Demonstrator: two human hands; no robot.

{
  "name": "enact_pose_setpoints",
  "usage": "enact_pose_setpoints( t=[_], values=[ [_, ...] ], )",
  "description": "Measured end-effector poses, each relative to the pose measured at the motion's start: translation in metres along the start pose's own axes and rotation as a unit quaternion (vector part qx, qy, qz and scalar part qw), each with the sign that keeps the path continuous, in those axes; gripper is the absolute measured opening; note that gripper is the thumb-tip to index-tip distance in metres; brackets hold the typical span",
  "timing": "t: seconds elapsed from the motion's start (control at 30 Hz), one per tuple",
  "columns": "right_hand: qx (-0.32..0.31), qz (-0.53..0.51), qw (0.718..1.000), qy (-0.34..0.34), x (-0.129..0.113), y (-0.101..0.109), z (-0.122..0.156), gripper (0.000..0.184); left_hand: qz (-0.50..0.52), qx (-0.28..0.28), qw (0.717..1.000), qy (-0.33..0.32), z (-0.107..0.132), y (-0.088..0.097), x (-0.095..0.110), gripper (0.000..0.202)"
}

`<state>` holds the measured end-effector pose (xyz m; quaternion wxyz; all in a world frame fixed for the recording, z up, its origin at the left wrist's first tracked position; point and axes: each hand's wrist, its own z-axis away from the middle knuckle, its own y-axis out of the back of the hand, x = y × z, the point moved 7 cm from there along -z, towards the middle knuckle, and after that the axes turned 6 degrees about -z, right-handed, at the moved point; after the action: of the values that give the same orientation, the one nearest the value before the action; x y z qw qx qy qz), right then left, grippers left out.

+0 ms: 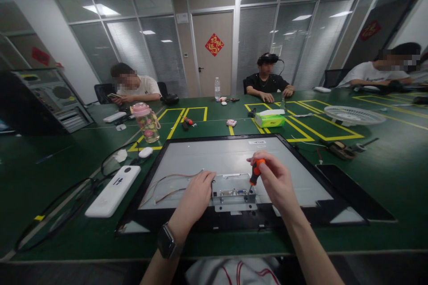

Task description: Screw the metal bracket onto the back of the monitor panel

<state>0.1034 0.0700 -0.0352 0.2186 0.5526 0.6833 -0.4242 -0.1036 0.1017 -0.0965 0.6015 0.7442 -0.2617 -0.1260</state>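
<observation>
A flat monitor panel (294, 164) lies back-side up on the green table, with a small metal board cover (234, 196) near its front edge. My right hand (277, 180) is closed round an orange-handled screwdriver (256, 172), held upright with its tip on the cover's right corner. My left hand (197, 196) rests on the panel, fingers curled against the cover's left edge. Thin coloured wires (167, 187) run leftward from under that hand. A watch (166, 242) sits on my left wrist.
A white power pack (113, 190) with black cables lies left of the panel. Farther back stand a pink-lidded bottle (147, 122), a green tissue box (269, 119), a fan grille (354, 115) and a computer case (50, 98). Three people sit at the far side.
</observation>
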Motion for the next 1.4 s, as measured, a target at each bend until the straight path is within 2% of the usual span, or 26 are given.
enact_pose_setpoints(
  t=[0.27, 0.37, 0.47, 0.6, 0.7, 0.9, 1.1, 1.3, 1.4],
  values=[
    [-0.024, -0.036, 0.999, -0.014, 0.001, -0.003, 0.002, 0.024, -0.001, 0.017, 1.0, -0.004, 0.001, -0.003, -0.002, 0.045],
    [-0.007, 0.002, 1.0, 0.016, -0.001, 0.002, 0.0, 0.016, -0.004, 0.009, 1.0, -0.004, 0.0, -0.003, -0.001, 0.045],
    [0.009, 0.025, 0.999, 0.044, -0.003, 0.007, 0.001, 0.015, -0.005, 0.005, 1.0, -0.004, 0.0, -0.002, 0.0, 0.044],
    [0.017, -0.015, 1.0, 0.008, 0.003, 0.01, 0.003, 0.024, -0.008, 0.002, 1.0, -0.001, 0.0, -0.001, 0.0, 0.044],
    [0.024, -0.026, 0.999, 0.003, 0.005, 0.011, 0.004, 0.019, -0.011, 0.001, 1.0, -0.004, 0.0, -0.002, 0.0, 0.043],
    [0.003, -0.056, 0.997, 0.044, -0.004, 0.004, 0.001, 0.011, -0.01, 0.013, 1.0, -0.009, 0.0, -0.003, -0.001, 0.044],
    [-0.024, -0.088, 0.996, 0.004, -0.003, -0.006, 0.002, 0.016, -0.013, 0.02, 1.0, -0.01, 0.0, -0.003, -0.002, 0.043],
    [-0.021, -0.049, 0.998, 0.041, -0.008, -0.007, -0.001, 0.013, -0.009, 0.012, 1.0, -0.008, 0.0, -0.004, -0.001, 0.043],
    [-0.025, -0.039, 0.999, 0.007, -0.004, -0.009, 0.0, 0.017, -0.006, 0.009, 1.0, -0.007, -0.001, -0.004, -0.001, 0.043]
  ],
)
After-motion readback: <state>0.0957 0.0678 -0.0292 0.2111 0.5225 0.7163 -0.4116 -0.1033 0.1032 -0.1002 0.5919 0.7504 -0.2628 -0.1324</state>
